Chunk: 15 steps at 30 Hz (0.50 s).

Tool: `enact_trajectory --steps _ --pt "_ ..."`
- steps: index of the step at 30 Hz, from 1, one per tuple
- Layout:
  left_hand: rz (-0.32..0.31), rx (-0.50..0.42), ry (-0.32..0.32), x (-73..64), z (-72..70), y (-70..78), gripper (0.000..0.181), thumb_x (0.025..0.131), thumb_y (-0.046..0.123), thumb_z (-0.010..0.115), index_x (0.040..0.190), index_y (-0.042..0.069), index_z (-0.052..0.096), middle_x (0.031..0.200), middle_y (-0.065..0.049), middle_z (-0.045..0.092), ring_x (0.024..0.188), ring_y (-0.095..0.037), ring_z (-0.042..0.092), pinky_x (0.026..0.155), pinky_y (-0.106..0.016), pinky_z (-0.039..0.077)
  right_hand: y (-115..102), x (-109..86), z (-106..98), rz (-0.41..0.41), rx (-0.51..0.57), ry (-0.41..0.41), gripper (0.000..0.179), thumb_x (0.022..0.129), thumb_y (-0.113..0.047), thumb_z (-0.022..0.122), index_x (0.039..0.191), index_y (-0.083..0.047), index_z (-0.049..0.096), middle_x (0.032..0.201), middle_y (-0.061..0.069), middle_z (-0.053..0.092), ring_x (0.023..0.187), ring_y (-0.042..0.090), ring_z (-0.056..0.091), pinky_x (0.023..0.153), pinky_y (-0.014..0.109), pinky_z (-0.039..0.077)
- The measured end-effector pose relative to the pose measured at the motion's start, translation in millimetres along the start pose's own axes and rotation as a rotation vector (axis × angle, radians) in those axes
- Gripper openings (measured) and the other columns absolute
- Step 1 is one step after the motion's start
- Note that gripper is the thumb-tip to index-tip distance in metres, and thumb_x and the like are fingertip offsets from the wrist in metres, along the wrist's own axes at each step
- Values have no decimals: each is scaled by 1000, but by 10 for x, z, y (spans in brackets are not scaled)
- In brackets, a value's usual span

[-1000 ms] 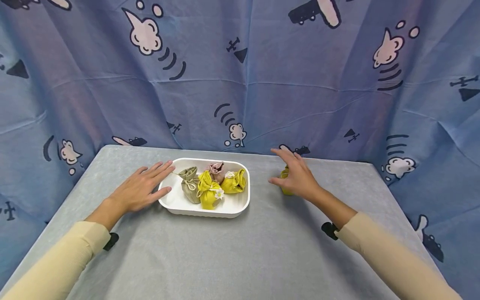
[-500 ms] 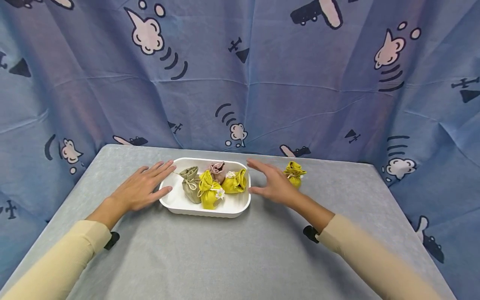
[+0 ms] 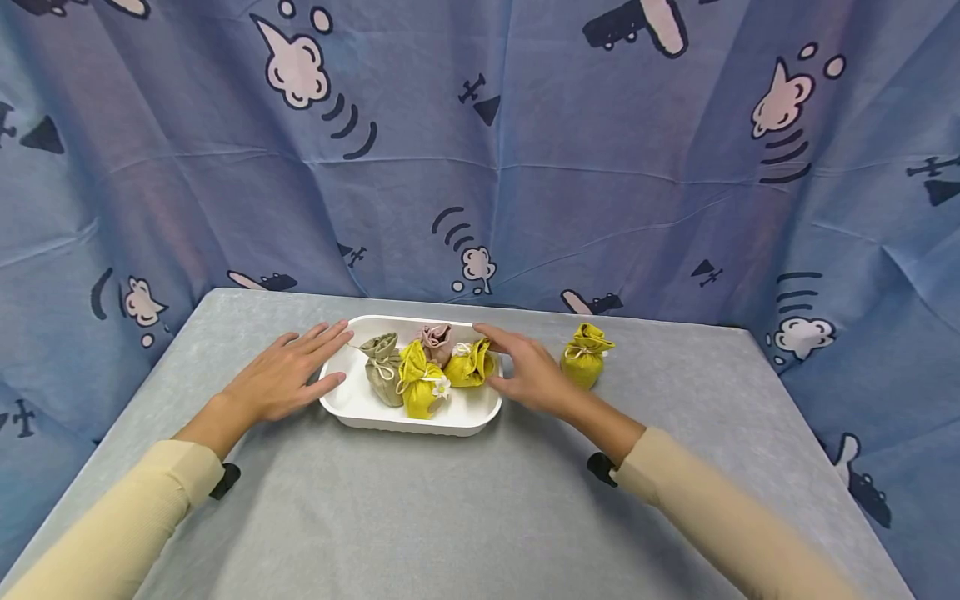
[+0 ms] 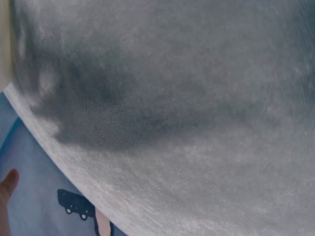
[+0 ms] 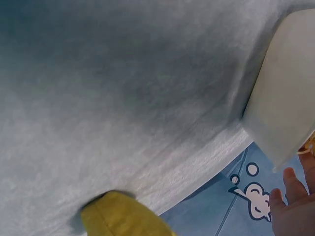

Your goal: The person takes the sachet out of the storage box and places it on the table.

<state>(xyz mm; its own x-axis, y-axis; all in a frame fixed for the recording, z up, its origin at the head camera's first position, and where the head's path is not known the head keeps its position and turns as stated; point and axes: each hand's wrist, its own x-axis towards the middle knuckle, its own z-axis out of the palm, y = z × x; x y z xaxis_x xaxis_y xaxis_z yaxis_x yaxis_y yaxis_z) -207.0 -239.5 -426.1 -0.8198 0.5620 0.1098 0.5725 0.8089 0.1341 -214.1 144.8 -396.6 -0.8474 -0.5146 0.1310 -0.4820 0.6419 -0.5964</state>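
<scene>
A white tray point(image 3: 356, 408) holds several small drawstring pouches. Among them are a grey-green pouch point(image 3: 383, 379), a yellow pouch with a white flower point(image 3: 417, 383), a pink pouch point(image 3: 435, 343) and a second yellow pouch point(image 3: 468, 367) on its side at the right end. My left hand point(image 3: 281, 375) lies at the tray's left rim, fingers straight. Over the right rim reaches my right hand point(image 3: 528, 371), thumb and fingers spread on either side of the second yellow pouch; contact cannot be made out. Another yellow pouch point(image 3: 583, 357) stands on the table behind it.
The grey cloth-covered table point(image 3: 420, 517) ends at a blue printed curtain point(image 3: 420, 200) at the back. In the right wrist view, the standing yellow pouch point(image 5: 120, 216) and the tray's outer wall point(image 5: 285, 88) are seen close up.
My right hand has moved left from the standing yellow pouch to the tray's right end, which leaves that pouch in plain sight. My left hand has stayed at the left rim.
</scene>
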Motion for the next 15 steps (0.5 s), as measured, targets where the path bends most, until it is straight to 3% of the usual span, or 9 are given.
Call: enact_trajectory --steps 6,15 --pt "-6 -4 -9 -2 -11 9 66 103 46 45 158 12 30 163 -8 27 146 -37 30 109 -61 30 4 50 77 14 -6 18 76 82 1 77 149 -9 45 146 13 52 119 31 62 106 49 43" --pt "-9 -4 -16 -3 -12 3 66 103 46 45 158 12 30 163 -8 26 146 -37 29 109 -61 30 -10 119 140 52 69 66 73 81 5 75 148 -7 46 140 18 57 116 31 64 103 46 46"
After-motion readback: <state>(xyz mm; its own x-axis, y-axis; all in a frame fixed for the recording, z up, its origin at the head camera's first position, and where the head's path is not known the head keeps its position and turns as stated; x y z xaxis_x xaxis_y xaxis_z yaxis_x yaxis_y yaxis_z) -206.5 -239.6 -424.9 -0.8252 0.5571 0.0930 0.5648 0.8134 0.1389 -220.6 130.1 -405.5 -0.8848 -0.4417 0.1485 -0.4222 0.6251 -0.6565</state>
